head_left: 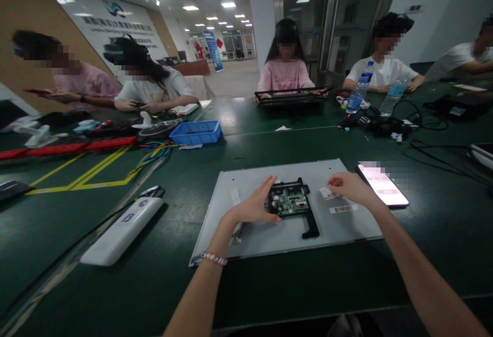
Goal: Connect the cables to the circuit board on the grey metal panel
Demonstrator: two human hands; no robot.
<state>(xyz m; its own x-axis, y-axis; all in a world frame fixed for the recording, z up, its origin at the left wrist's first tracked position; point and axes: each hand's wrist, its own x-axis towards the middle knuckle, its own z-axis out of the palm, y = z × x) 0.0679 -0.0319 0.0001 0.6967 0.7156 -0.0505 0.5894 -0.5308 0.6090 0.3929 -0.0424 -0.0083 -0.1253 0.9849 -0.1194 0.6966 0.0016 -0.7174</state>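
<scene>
My left hand [252, 207] has its thumb and fingers spread around the left edge of a green circuit board [289, 204]. That board sits in a black plastic bracket [310, 224] on a flat grey-white panel [265, 239]. To the right, my right hand [351, 189] is closed in a pinch over a small white label [325, 193]. Whatever lies between those fingertips is too small to make out. A barcode sticker [343, 209] is on the panel just below that hand. Loose light-coloured wire ends [238, 235] show under my left wrist.
A lit phone [385, 188] lies by the panel's right edge. On the left is a white power bank [125, 229] with a black cable. Farther back are a blue basket [196, 132], water bottles [360, 90], tangled cables [154, 154] and several people seated around the green table [246, 296].
</scene>
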